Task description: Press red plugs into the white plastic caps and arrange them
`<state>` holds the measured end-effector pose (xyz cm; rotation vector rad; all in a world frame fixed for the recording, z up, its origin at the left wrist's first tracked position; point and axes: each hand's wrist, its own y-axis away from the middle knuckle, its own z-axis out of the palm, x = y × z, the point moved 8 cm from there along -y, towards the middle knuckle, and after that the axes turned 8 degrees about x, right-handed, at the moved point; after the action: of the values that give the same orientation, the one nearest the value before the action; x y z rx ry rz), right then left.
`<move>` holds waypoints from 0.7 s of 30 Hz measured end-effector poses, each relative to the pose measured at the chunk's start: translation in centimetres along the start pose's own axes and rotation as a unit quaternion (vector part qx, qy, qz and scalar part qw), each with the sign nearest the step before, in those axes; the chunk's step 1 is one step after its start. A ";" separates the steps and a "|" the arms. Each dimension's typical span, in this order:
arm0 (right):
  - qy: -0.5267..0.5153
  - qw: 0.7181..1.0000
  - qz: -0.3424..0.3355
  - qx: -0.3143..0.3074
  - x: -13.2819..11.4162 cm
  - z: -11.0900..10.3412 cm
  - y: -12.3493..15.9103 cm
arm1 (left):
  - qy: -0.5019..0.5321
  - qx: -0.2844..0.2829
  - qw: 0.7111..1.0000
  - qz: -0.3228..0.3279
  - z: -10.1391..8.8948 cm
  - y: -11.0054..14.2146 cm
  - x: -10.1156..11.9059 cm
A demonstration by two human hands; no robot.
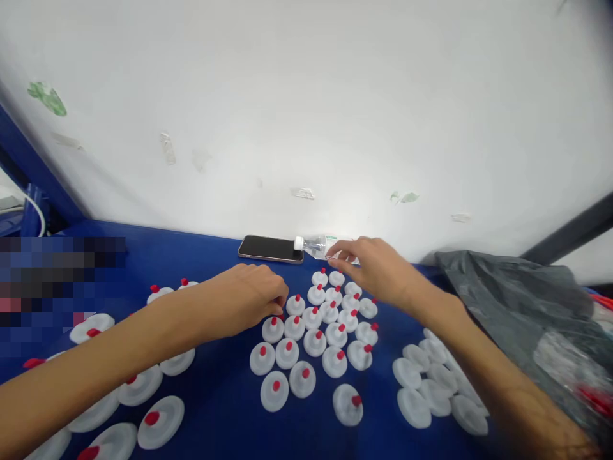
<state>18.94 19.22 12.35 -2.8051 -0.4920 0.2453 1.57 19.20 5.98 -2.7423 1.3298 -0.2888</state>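
Rows of round white plastic discs [315,343], each with a red cap on a short central stem, stand on the blue table in the middle. My left hand [258,294] is closed at the left edge of this group. Its fingertips are pinched at a red cap [281,316]; whatever lies under the hand is hidden. Above the far right of the group is my right hand [371,265], thumb and fingers curved and apart, with nothing visible between them. It partly covers a clear bottle [316,245] lying behind it.
Larger-looking red-capped discs [161,421] lie at left under my forearm. At right are several white discs without caps [414,407], beside a dark grey plastic bag [507,300]. A phone [271,248] lies against the white wall [306,115] at the back of the blue table [201,409].
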 end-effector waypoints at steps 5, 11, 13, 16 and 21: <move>0.071 0.981 0.140 -0.111 3.7 -3.3 2.0 | 0.020 -0.026 0.999 -0.018 0.7 -0.1 0.2; 0.082 0.935 0.259 -0.228 10.1 -3.6 5.5 | 0.017 -0.028 0.999 -0.028 0.6 -0.2 0.9; 0.062 0.915 0.300 -0.262 12.0 -3.1 6.5 | 0.010 -0.027 0.999 -0.030 0.4 -0.1 1.0; 0.044 0.893 0.346 -0.284 14.0 -2.5 7.4 | -0.007 -0.017 0.999 -0.034 -0.3 -0.1 0.9; 0.026 0.859 0.391 -0.328 15.1 -0.9 8.6 | -0.024 0.006 0.998 -0.056 -3.3 0.3 -0.9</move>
<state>35.78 16.63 8.83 -3.5093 0.7736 0.1735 0.09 19.79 9.07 -2.8004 1.1615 -0.2353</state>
